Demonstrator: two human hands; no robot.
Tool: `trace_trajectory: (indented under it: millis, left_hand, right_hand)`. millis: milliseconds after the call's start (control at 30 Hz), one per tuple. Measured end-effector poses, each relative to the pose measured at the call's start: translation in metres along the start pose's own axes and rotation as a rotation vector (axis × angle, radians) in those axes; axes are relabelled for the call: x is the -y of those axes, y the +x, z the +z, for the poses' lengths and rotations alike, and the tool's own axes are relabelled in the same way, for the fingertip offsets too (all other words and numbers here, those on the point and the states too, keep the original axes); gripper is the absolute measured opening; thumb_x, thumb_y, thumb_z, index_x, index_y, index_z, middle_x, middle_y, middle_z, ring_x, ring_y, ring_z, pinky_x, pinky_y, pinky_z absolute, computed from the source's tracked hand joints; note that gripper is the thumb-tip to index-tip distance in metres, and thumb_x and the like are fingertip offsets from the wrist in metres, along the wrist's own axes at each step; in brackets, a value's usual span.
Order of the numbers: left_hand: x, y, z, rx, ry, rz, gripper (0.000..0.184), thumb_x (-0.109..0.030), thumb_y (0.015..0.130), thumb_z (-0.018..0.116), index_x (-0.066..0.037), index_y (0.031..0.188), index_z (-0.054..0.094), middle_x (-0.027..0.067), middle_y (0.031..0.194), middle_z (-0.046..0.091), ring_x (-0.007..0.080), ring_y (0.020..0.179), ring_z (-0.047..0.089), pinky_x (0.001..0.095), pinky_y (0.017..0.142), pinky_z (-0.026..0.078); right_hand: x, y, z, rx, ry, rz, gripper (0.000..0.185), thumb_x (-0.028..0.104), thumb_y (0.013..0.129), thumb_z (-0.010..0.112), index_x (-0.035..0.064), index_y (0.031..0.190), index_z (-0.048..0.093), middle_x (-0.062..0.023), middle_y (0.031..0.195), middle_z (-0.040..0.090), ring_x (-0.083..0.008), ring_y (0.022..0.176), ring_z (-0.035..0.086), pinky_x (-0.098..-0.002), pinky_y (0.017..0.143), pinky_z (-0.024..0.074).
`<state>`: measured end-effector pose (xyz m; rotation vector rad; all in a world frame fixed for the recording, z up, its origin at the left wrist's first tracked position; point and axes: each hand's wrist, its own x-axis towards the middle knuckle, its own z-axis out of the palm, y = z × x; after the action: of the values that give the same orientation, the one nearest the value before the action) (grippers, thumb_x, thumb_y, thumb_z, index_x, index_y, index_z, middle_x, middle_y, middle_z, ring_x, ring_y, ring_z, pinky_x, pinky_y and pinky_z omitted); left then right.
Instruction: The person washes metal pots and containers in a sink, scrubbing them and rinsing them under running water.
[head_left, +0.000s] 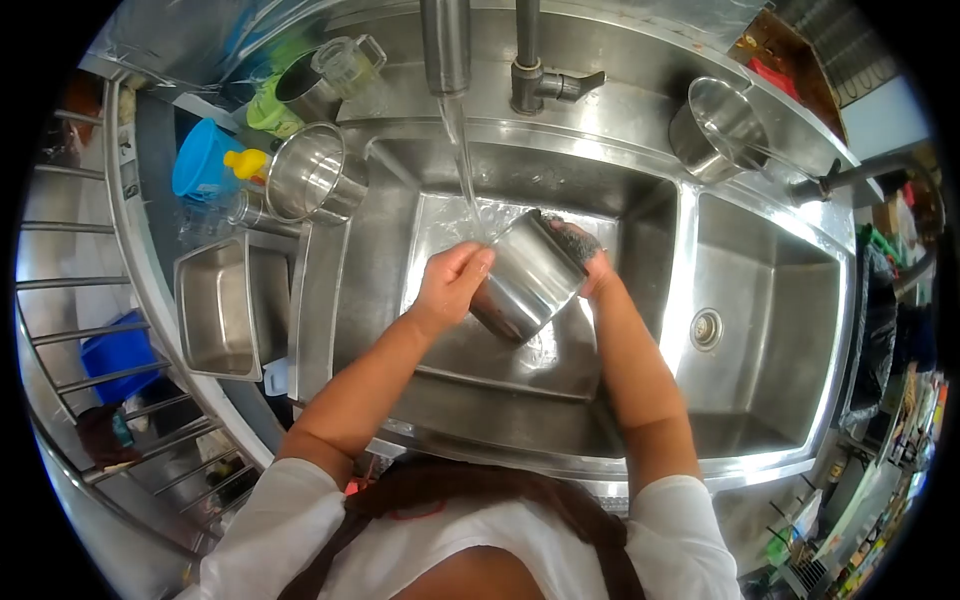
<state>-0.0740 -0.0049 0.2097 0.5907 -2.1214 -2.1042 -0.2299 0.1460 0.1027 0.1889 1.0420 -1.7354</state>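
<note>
A shiny cylindrical steel container is tilted on its side above the left sink basin. My left hand grips its left side, thumb and fingers closed together. At the container's upper right end, my right hand is closed on a dark grey scouring pad, which is against or very near the steel. A stream of water runs from the faucet and falls beside my left fingers and the container. Part of my right fingers is hidden behind the container.
A second basin with a drain lies to the right. A steel pot stands on the back right ledge. On the left are a rectangular steel pan, a round steel pot, a blue tub and a clear jug.
</note>
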Motion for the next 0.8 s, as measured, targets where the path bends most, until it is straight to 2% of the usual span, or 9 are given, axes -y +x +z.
trace_trajectory:
  millis: [133,200,367,467,567,600,667,767,800]
  left_hand:
    - [-0.011,0.014,0.002,0.117,-0.047,-0.130,0.016,-0.009,0.083,0.047,-0.003,0.069,0.047,-0.0001,0.061,0.048,0.0042,0.056,0.044,0.0212,0.048,0.035]
    - [-0.006,0.017,0.006,0.322,0.498,-0.192,0.012,-0.008,0.077,0.046,0.003,0.076,0.050,0.0090,0.062,0.051,0.0139,0.060,0.048,0.0293,0.055,0.040]
    - [0.055,0.025,0.013,-0.369,0.622,0.055,0.021,-0.018,0.081,0.049,0.002,0.075,0.051,0.0187,0.066,0.053,0.0265,0.058,0.049,0.0338,0.058,0.041]
    - [0.037,0.020,0.006,-0.366,0.508,0.010,0.027,-0.023,0.084,0.050,0.002,0.073,0.051,0.0144,0.062,0.053,0.0226,0.054,0.047,0.0318,0.054,0.040]
    - [0.018,0.003,0.003,-0.243,0.437,0.157,0.024,-0.019,0.083,0.056,0.000,0.069,0.051,0.0046,0.055,0.046,0.0119,0.050,0.040,0.0260,0.047,0.035]
    - [0.014,-0.001,0.001,-0.171,0.417,0.255,0.022,-0.014,0.082,0.057,0.000,0.066,0.050,0.0000,0.053,0.041,0.0066,0.050,0.036,0.0237,0.045,0.033]
    - [0.008,-0.002,-0.001,-0.188,0.410,0.326,0.021,-0.011,0.081,0.058,0.000,0.065,0.050,0.0003,0.053,0.042,0.0064,0.050,0.036,0.0232,0.045,0.033]
    - [0.012,0.000,-0.007,-0.218,0.467,0.284,0.018,-0.011,0.082,0.057,0.001,0.069,0.053,0.0034,0.056,0.048,0.0072,0.052,0.041,0.0226,0.048,0.036]
    - [0.017,0.002,-0.005,-0.221,0.462,0.279,0.018,-0.011,0.082,0.057,0.001,0.069,0.053,0.0034,0.056,0.048,0.0072,0.052,0.041,0.0226,0.048,0.036]
  right_hand:
    - [0.012,-0.008,0.012,-0.046,-0.118,0.013,0.054,0.022,0.074,0.062,0.0005,0.119,0.042,-0.0135,0.103,0.055,-0.0240,0.083,0.058,-0.0285,0.071,0.0468]
    - [0.008,0.000,0.019,-0.085,-0.325,-0.024,0.038,0.021,0.074,0.062,0.0064,0.106,0.048,-0.0069,0.090,0.058,-0.0173,0.079,0.057,-0.0289,0.066,0.0478]
    - [-0.017,-0.047,0.102,-0.203,-1.188,-0.726,0.033,0.015,0.076,0.055,-0.0005,0.103,0.044,-0.0250,0.094,0.053,-0.0404,0.085,0.051,-0.0433,0.077,0.0408]
    - [-0.034,-0.044,0.095,-0.308,-1.224,-1.210,0.029,0.018,0.078,0.053,-0.0016,0.100,0.048,-0.0243,0.089,0.054,-0.0384,0.082,0.052,-0.0433,0.075,0.0404]
    - [0.015,-0.027,0.079,-0.313,-0.974,-0.327,0.038,0.026,0.082,0.048,-0.0059,0.102,0.048,-0.0254,0.092,0.054,-0.0378,0.084,0.053,-0.0405,0.074,0.0425]
    - [0.005,0.007,0.045,-0.116,-0.489,-0.257,0.040,0.027,0.083,0.047,-0.0060,0.104,0.047,-0.0273,0.095,0.054,-0.0375,0.086,0.054,-0.0402,0.073,0.0429]
    - [0.030,-0.028,0.077,-0.327,-0.297,-0.067,0.042,0.031,0.081,0.052,-0.0023,0.106,0.047,-0.0138,0.094,0.059,-0.0265,0.083,0.056,-0.0370,0.075,0.0433]
    - [0.019,-0.044,0.095,-0.254,-0.970,-0.288,0.052,0.027,0.080,0.053,-0.0016,0.120,0.037,-0.0255,0.104,0.051,-0.0348,0.098,0.051,-0.0373,0.084,0.0390]
    - [-0.003,-0.056,0.111,-0.249,-1.029,-0.604,0.046,0.025,0.081,0.051,-0.0026,0.115,0.040,-0.0269,0.099,0.052,-0.0358,0.092,0.052,-0.0372,0.080,0.0406]
